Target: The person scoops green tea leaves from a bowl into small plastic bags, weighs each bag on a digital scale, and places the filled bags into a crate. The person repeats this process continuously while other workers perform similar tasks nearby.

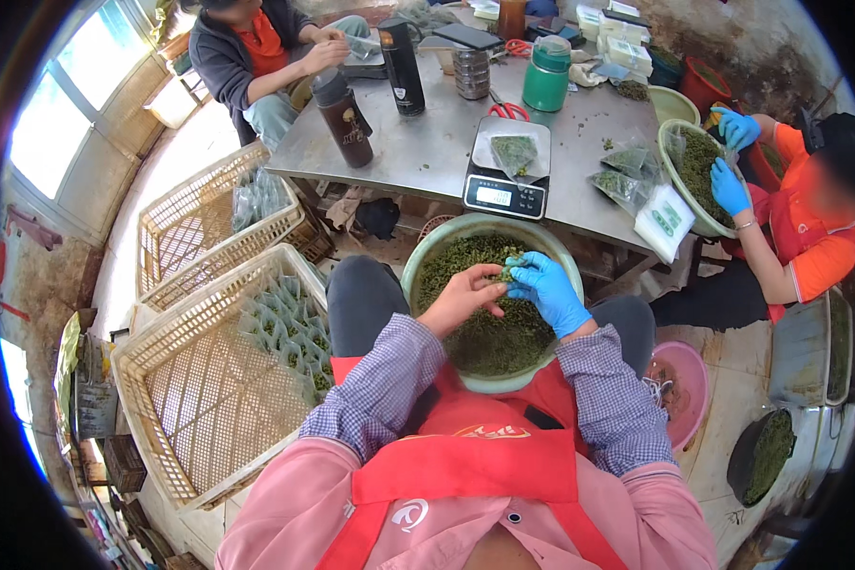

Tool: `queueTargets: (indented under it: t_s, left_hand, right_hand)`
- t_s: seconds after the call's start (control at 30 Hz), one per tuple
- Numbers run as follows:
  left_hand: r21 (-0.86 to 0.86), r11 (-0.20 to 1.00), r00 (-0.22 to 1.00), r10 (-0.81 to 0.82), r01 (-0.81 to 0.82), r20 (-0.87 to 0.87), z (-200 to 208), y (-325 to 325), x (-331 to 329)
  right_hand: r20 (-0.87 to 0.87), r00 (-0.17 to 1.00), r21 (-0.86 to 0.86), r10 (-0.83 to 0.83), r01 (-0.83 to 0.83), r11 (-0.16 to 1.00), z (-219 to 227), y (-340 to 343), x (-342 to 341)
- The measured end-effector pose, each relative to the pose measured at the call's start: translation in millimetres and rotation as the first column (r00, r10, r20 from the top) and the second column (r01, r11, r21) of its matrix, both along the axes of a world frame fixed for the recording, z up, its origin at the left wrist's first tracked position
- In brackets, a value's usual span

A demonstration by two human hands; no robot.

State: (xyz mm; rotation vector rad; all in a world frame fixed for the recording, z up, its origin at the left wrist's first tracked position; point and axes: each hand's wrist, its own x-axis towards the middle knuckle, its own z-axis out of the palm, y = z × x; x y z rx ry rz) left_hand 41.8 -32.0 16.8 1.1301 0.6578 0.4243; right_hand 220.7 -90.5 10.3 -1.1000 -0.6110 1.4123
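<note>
Over a pale green basin (411,285) between my knees, both hands meet fingertip to fingertip. My bare left hand (464,300) is pinched on small green bits that look like a berry sprig. In a blue glove, my right hand (549,293) has its fingers closed on green bits (511,270) at the same spot. Loose small green berries (499,344) fill much of the basin below. Just beyond it, at the table edge, a digital scale (505,195) carries a clear bag of green berries (515,157).
At left, a cream plastic crate (161,380) holds rows of filled bags (290,328); another crate (185,214) stands behind. The metal table (404,152) bears dark bottles (342,119), a green jar (546,74) and red scissors (509,111). Two co-workers sit nearby. A pink basin (698,380) lies right.
</note>
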Motion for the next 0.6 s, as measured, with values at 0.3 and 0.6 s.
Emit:
queueTargets:
  t_s: [0.3,0.6]
  left_hand:
    - [0.093,0.987,0.990,0.135,-0.131,-0.037,-4.3,22.1,-14.0]
    - [0.078,0.976,0.978,0.199,-0.204,0.065,-8.3,25.4,-15.3]
  right_hand:
    - [0.257,0.967,-0.010,0.001,0.001,1.000,-1.4,10.5,1.0]
    - [0.404,0.913,-0.121,0.051,-0.001,0.993,-0.3,9.4,-5.7]
